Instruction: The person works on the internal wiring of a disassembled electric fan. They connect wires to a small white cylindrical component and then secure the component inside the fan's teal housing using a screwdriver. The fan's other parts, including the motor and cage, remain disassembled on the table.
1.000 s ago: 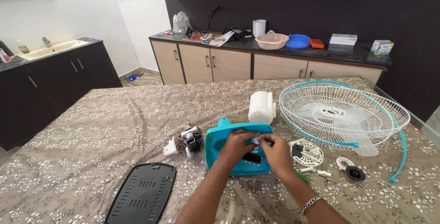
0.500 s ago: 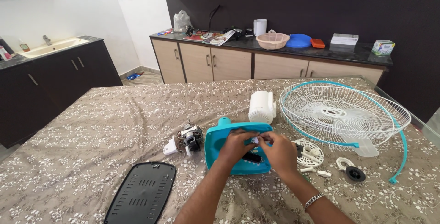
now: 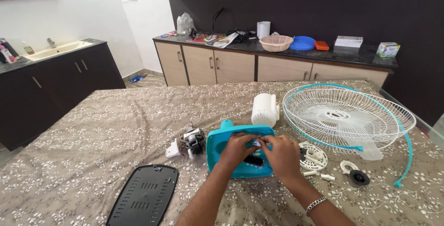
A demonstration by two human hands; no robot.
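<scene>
A turquoise fan base (image 3: 221,146) lies on the table covered by a floral cloth (image 3: 92,133). Both my hands rest on top of it. My left hand (image 3: 237,148) and my right hand (image 3: 282,154) pinch a small pale part (image 3: 255,142) between their fingertips at the base's middle. A dark opening shows in the base just below my fingers. A small fan motor (image 3: 192,140) with wires and a white plug lies just left of the base.
A black vented plate (image 3: 144,200) lies at the front left. A white motor cover (image 3: 264,109) stands behind the base. White wire fan guards with a blue rim (image 3: 347,117), a white ring piece (image 3: 313,156) and a black knob (image 3: 358,178) lie at right. Cabinets line the back wall.
My hands stay on the turquoise base, with only small finger shifts. The view has barely moved.
</scene>
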